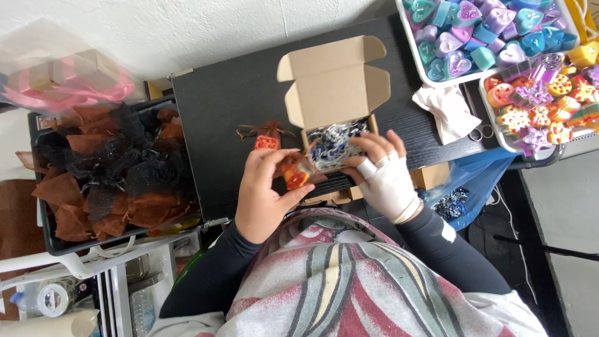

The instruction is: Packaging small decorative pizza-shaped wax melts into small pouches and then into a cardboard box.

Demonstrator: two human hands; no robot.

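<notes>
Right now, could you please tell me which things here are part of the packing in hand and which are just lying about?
In hand:
left hand holding an orange block
right hand on the cardboard box
shredded paper inside it

Lying about:
bin of orange and black bags
tray of heart shapes
tray of orange shapes
white cloth
blue bag

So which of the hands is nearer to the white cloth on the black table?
Right. The right hand rests on the open cardboard box, just left of the white cloth; the left hand sits farther left, holding an orange piece.
</notes>
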